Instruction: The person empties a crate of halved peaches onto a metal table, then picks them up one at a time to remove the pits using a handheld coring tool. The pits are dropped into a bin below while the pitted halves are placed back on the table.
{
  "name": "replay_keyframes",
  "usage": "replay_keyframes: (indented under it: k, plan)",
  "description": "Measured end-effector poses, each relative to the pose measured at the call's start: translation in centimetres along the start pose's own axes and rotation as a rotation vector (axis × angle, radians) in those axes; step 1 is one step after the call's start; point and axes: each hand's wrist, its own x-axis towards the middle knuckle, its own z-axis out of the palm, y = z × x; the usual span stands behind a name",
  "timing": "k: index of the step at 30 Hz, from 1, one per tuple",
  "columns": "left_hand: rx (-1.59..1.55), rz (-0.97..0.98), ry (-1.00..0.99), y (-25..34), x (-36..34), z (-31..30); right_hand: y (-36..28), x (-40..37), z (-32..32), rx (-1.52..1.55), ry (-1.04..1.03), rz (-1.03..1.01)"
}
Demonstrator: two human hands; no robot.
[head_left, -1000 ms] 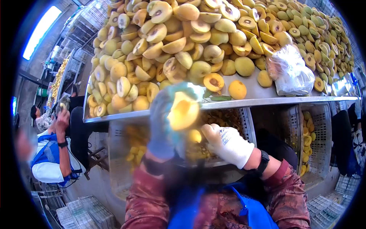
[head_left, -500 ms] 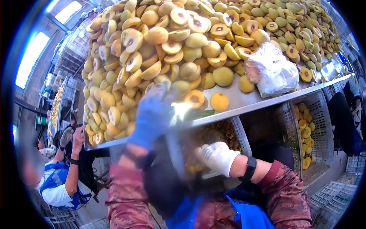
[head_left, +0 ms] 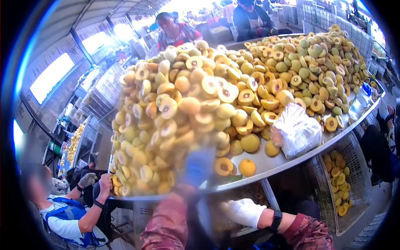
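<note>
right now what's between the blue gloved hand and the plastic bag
Head view: a halved fruit and a whole fruit on the metal table, between the left hand and plastic bag.

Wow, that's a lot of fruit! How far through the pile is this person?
Done: the basket under the table holds some yellow pieces. In hand: the blue-gloved left hand, blurred, reaches to the heap's edge; the right hand sits low by a crate. Left: a huge heap of halved fruit covers the table.
</note>
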Motion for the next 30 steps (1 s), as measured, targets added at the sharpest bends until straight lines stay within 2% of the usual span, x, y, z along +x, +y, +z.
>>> replay_keyframes:
  k: [1, 3, 4, 5, 6, 7, 9, 11, 13, 14, 17, 18, 21, 24, 27, 30]
  plan:
    - [-0.203, -0.102, 0.087, -0.4, -1.2, -0.4, -0.6, -0.4, -1.1, -0.072, -0.03, -0.027]
    - [-0.544, -0.321, 0.222, -0.7, -3.1, -2.1, 0.4, 0.2, -0.8, 0.116, 0.207, -0.175]
    - [-0.908, -0.496, 0.231, -0.6, -4.1, -3.1, 0.6, 0.4, -0.5, 0.216, 0.317, -0.245]
    - [-1.276, -0.677, 0.232, -0.4, -5.1, -3.6, -0.4, -0.1, -1.7, 0.379, 0.331, -0.199]
    - [-1.562, -0.653, 0.308, -0.1, -5.9, -3.6, -0.7, 0.1, -1.9, 0.418, 0.389, -0.187]
    - [-1.689, -0.685, 0.431, 1.2, -6.6, -3.4, -0.9, 0.1, -1.5, 0.465, 0.437, -0.163]
    - [-1.873, -0.842, 0.488, 2.2, -8.2, -2.4, -1.2, 0.6, -1.2, 0.508, 0.509, -0.103]
    - [-2.015, -0.912, 0.5, 4.4, -7.8, -3.3, -1.3, 1.1, -1.1, 0.501, 0.504, -0.072]
    - [-2.065, -0.902, 0.524, 5.9, -7.3, -3.2, -1.2, 1.4, -0.9, 0.471, 0.502, -0.074]
    - [-2.105, -0.799, 0.546, 7.0, -7.4, -3.6, -1.2, 1.6, -0.7, 0.457, 0.488, -0.052]
    - [-1.838, -0.922, 0.513, 8.2, -7.0, -3.5, -1.6, 1.8, -1.3, 0.42, 0.46, 0.013]
    - [-1.887, -0.911, 0.488, 8.2, -7.1, -3.1, -1.7, 1.8, -1.5, 0.408, 0.45, 0.035]
    - [-1.887, -0.794, 0.448, 7.6, -7.7, -2.1, -1.1, 2.1, -1.4, 0.378, 0.441, 0.022]
    - [-1.915, -0.655, 0.507, 7.4, -8.1, -1.2, -0.3, 2.8, -0.1, 0.304, 0.493, -0.059]
    - [-1.86, -0.649, 0.556, 7.0, -8.3, -0.3, -0.3, 3.2, 0.3, 0.265, 0.493, -0.067]
    - [-1.444, -0.52, 0.57, 7.0, -8.6, 0.2, -0.7, 3.4, 0.1, 0.263, 0.485, -0.041]
